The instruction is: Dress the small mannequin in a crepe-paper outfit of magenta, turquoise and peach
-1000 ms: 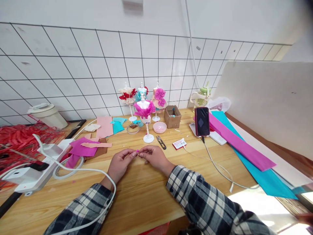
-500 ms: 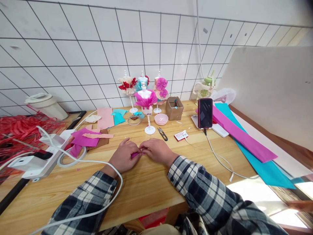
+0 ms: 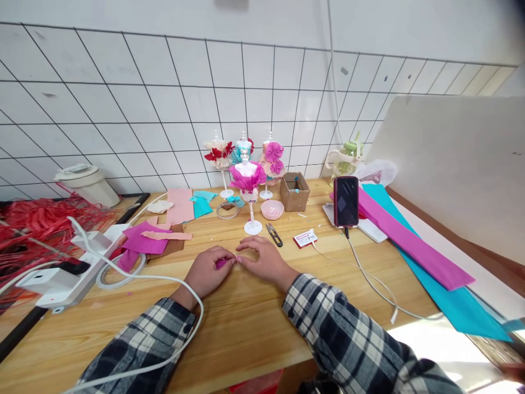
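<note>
Magenta paper (image 3: 221,264) is tucked in the curl of the left hand (image 3: 210,271), low over the desk (image 3: 250,334), just in front of the dress form with the magenta ruffle (image 3: 248,179). From the head view, the change over the last half second is small: the right hand (image 3: 266,264) was bunched against the left, and its forefinger and thumb now stand more apart, with the tips still close to the left fingertips. To me that suggests a brief easing between pinches, with the paper still being worked rather than finished. The left hand is closed narrowly on the piece, knuckles up, its wrist angled in from the side. The right makes a loose, rounded opening, palm turned inward; whether its tips pinch an end of the paper, I can't tell. Both plaid sleeves (image 3: 328,314) reach in from the near side, and a white cable (image 3: 199,314) loops across the left one. Small snips (image 3: 274,235) lie untouched beyond the right hand.
</note>
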Tool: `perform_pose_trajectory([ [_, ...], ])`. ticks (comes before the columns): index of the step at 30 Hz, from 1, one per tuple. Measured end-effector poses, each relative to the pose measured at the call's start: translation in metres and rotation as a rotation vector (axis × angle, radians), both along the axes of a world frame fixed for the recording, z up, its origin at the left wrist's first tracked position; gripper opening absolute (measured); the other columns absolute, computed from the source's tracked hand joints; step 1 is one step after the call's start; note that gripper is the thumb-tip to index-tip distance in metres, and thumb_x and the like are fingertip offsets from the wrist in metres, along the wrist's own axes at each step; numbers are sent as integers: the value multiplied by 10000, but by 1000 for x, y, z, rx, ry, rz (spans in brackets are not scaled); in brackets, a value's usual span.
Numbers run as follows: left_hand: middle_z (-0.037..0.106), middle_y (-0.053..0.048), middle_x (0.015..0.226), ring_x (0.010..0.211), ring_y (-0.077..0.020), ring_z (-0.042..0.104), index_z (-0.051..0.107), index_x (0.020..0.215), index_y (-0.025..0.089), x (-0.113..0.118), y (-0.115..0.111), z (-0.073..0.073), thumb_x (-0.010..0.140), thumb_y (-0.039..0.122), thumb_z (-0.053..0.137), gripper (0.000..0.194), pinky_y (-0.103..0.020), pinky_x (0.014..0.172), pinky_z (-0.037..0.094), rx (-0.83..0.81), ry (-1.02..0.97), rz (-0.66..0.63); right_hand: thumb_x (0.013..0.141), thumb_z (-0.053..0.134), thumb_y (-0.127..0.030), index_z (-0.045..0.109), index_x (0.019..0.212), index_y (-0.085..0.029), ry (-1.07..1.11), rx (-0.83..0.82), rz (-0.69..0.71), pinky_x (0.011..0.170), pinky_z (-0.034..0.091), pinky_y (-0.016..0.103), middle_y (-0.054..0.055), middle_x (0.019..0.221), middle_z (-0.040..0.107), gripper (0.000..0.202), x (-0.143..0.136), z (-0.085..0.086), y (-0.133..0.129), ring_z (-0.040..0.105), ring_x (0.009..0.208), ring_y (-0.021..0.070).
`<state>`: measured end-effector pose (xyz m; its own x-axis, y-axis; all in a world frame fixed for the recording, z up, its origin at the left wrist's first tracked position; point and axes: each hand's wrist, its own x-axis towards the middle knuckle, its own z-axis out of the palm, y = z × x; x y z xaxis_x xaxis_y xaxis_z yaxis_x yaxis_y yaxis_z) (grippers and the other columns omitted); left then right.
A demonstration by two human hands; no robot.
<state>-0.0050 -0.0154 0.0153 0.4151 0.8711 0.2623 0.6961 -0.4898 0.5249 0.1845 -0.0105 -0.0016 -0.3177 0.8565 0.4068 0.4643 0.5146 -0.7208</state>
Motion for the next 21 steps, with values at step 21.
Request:
perform_pose_trajectory([
  [21, 721, -10, 830, 847, -180, 640, 680, 804, 236, 1, -6, 4, 827, 295, 533, 160, -500, 1089, 167, 188, 77, -4, 753, 655, -345, 710, 921, -188, 178, -323, -7, 700, 456, 262, 30, 872, 688, 236, -1, 5, -2, 591, 751, 140],
])
